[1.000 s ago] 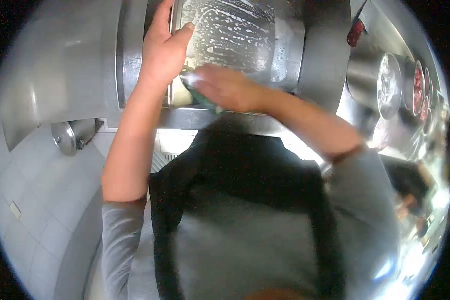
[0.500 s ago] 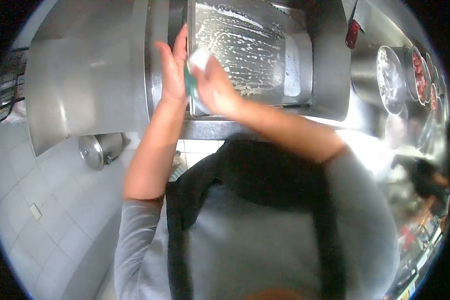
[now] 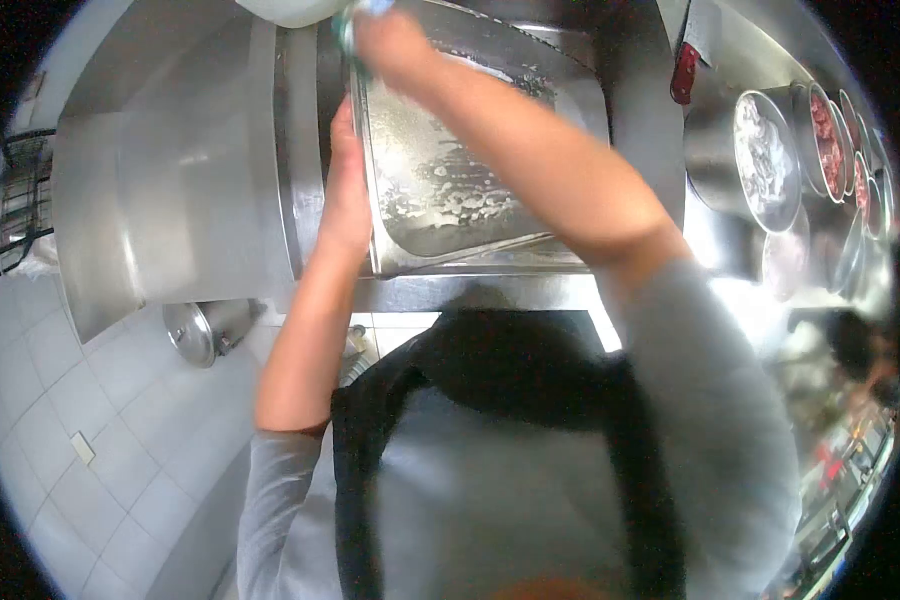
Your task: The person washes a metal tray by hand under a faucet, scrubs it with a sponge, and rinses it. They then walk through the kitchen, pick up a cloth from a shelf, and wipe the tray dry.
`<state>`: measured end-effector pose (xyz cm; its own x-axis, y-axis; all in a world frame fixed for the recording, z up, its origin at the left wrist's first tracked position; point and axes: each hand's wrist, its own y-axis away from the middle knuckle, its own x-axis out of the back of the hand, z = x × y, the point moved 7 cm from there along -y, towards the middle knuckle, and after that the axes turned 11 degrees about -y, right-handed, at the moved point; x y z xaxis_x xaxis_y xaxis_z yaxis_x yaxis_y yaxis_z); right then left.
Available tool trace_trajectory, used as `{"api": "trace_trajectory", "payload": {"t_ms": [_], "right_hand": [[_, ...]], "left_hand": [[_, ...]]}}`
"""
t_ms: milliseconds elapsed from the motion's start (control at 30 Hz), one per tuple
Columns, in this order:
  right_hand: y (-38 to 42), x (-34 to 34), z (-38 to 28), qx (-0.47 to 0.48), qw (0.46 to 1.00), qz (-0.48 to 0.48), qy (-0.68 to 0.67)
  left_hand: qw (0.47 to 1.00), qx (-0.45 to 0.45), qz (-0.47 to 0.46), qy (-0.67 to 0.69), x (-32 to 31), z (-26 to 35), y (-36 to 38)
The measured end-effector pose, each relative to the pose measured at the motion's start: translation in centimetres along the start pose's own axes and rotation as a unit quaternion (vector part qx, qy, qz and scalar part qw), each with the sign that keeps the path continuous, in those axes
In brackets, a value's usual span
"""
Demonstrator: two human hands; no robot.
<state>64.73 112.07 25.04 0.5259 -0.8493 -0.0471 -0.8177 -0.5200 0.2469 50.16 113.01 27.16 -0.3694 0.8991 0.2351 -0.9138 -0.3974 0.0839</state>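
- Metal tray (image 3: 410,180) in sink (image 3: 645,130), sudsy
- L hand (image 3: 345,200) against tray's L side, can't tell if gripping
- R hand (image 3: 395,45) gripping green/white scrubber (image 3: 348,32), blurred, nr far L corner
- Risk: soapy rim + hard strokes, tray prob slips off L hand

Left arm (image 3: 305,330) is reaching up and away from the body, pretty much straight, with the sleeve ending around the elbow. Left hand (image 3: 345,190) is turned edge-on with the fingers pointing away, and most of them are hidden so I can't tell how curled they are. Right arm (image 3: 530,150) cuts diagonally across the front, elbow bent and out to the right, forearm angled over to the left side. Right hand (image 3: 390,45) is the farther one, ahead of the left and kinda blurry, with the fingers bent in a grip. Hands are apart, not touching.
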Motion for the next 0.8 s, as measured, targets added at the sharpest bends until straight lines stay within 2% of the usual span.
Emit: {"api": "trace_trajectory", "payload": {"t_ms": [33, 100, 133, 167, 233, 333, 367, 467, 533, 567, 600, 633, 700, 733, 800], "right_hand": [[-3.1, 0.8, -0.1, 0.038, 0.997, 0.059, -0.021], [-6.1, 2.6, 2.0, 0.189, 0.943, 0.272, -0.027], [-4.3, 3.8, 0.5, 0.255, 0.929, 0.268, 0.005], [-0.6, 5.8, -1.8, 0.32, 0.909, 0.263, 0.037], [1.2, 8.1, -5.2, 0.466, 0.851, 0.229, 0.076], [-2.3, 6.6, -4.1, 0.522, 0.795, 0.157, 0.267], [-1.9, 8.6, -4.1, 0.55, 0.783, 0.185, 0.225], [-7.4, 15.6, 5.6, 0.38, 0.854, 0.172, 0.311], [-8.4, 21.8, 12.5, 0.319, 0.844, 0.201, 0.382], [-9.9, 24.5, 16.5, 0.238, 0.85, 0.189, 0.43], [-10.5, 27.0, 18.8, 0.208, 0.849, 0.209, 0.439], [-12.2, 30.4, 23.5, 0.062, 0.892, 0.233, 0.381], [-13.9, 32.9, 27.7, 0.077, 0.795, 0.321, 0.508], [-14.3, 33.0, 26.8, 0.084, 0.736, 0.362, 0.566], [-19.5, 28.4, 28.2, -0.131, 0.75, 0.081, 0.644]], "left_hand": [[0.999, 0.021, -0.01, -0.042, -0.4, 0.4, -0.6], [0.996, 0.011, -0.013, -0.088, -0.5, 0.7, -1.3], [0.994, 0.007, -0.014, -0.11, -0.7, 0.8, -1.6], [0.996, 0.052, 0.015, -0.076, -1.1, 0.6, -1.3], [0.996, 0.021, -0.001, -0.081, -1.5, 0.5, -2.7], [0.993, 0.013, 0.011, -0.114, -3.3, 2.0, -3.3], [0.992, 0.017, 0.009, -0.122, -3.7, 2.1, -3.4], [0.986, 0.048, 0.033, -0.158, -4.9, 2.2, -3.4], [0.987, 0.041, 0.032, -0.151, -4.7, 0.7, -3.7], [0.981, 0.039, 0.044, -0.184, -4.6, 0.3, -3.9], [0.974, 0.037, 0.056, -0.218, -4.4, -0.2, -4.0], [0.965, 0.035, 0.068, -0.251, -4.2, -0.5, -4.2], [0.961, 0.038, 0.056, -0.27, -5.0, 0.0, -4.3], [0.958, 0.039, 0.05, -0.278, -5.3, 0.4, -4.3], [0.953, 0.032, 0.06, -0.295, -4.3, 0.3, -4.4]]}}
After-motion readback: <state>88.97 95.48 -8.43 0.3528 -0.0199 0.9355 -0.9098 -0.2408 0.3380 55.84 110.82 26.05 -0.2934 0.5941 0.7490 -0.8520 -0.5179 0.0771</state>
